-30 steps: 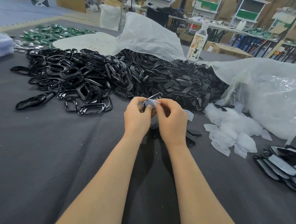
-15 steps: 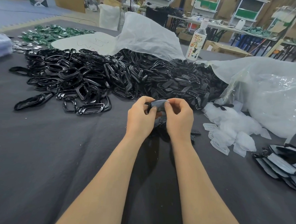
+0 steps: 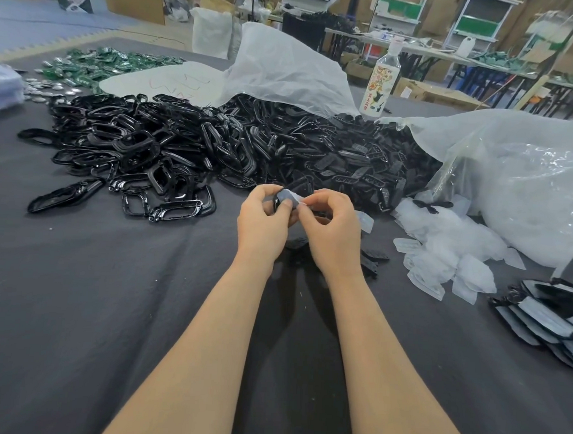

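My left hand (image 3: 261, 220) grips a small black plastic part (image 3: 283, 196) above the dark cloth-covered table (image 3: 108, 307). A pale translucent film covers the part's face, and my right hand (image 3: 332, 229) pinches the film's edge (image 3: 299, 202) between thumb and forefinger. Both hands meet just in front of the big heap of black plastic frames and flat pieces (image 3: 215, 150). Much of the held part is hidden by my fingers.
Peeled film scraps (image 3: 442, 255) lie to the right of my hands, beside a large clear plastic bag (image 3: 529, 183). A stack of film-covered black pieces (image 3: 545, 316) sits at the right edge. A bottle (image 3: 380, 85) stands behind the heap; green circuit boards (image 3: 100, 64) lie far left.
My hands dipped slightly, then rose again with the part. The film now shows lifted between my fingers, with my right hand drawn a little to the right.
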A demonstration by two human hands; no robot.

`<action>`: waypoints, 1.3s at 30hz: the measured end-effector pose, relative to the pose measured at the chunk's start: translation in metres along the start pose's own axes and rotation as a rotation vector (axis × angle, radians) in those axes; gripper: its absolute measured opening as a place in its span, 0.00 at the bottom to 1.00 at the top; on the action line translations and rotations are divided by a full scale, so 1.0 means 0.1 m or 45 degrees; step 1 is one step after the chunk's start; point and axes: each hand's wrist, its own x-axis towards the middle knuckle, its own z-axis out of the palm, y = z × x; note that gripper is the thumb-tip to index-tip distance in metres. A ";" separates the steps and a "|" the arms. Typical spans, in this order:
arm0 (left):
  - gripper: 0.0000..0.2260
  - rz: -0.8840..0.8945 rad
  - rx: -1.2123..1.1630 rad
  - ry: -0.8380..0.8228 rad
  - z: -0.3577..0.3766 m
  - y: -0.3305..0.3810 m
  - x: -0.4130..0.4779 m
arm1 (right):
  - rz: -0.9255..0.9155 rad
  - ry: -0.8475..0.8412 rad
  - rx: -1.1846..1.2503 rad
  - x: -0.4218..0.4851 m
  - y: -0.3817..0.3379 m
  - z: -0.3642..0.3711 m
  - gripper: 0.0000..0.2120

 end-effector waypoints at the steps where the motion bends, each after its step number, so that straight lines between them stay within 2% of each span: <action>1: 0.11 -0.002 -0.021 -0.004 0.00 0.00 0.00 | 0.002 0.015 -0.001 0.00 0.00 0.00 0.05; 7: 0.11 0.037 0.019 -0.048 0.01 -0.01 -0.02 | -0.001 0.142 -0.015 0.03 0.00 0.00 0.02; 18: 0.13 0.109 0.117 -0.130 0.01 -0.02 -0.03 | -0.007 0.224 -0.082 0.03 0.00 -0.04 0.04; 22: 0.10 0.100 0.102 -0.176 0.02 -0.01 -0.03 | -0.013 0.248 -0.064 0.04 -0.01 -0.06 0.03; 27: 0.11 0.113 0.122 -0.186 0.02 -0.01 -0.02 | 0.033 0.217 -0.028 0.06 0.01 -0.08 0.02; 36: 0.11 0.108 0.162 -0.127 0.01 -0.04 0.00 | -0.079 0.206 -0.219 0.04 0.02 -0.05 0.02; 39: 0.11 0.119 0.171 -0.091 0.00 -0.04 0.01 | -0.109 0.139 -0.218 0.03 0.00 -0.03 0.02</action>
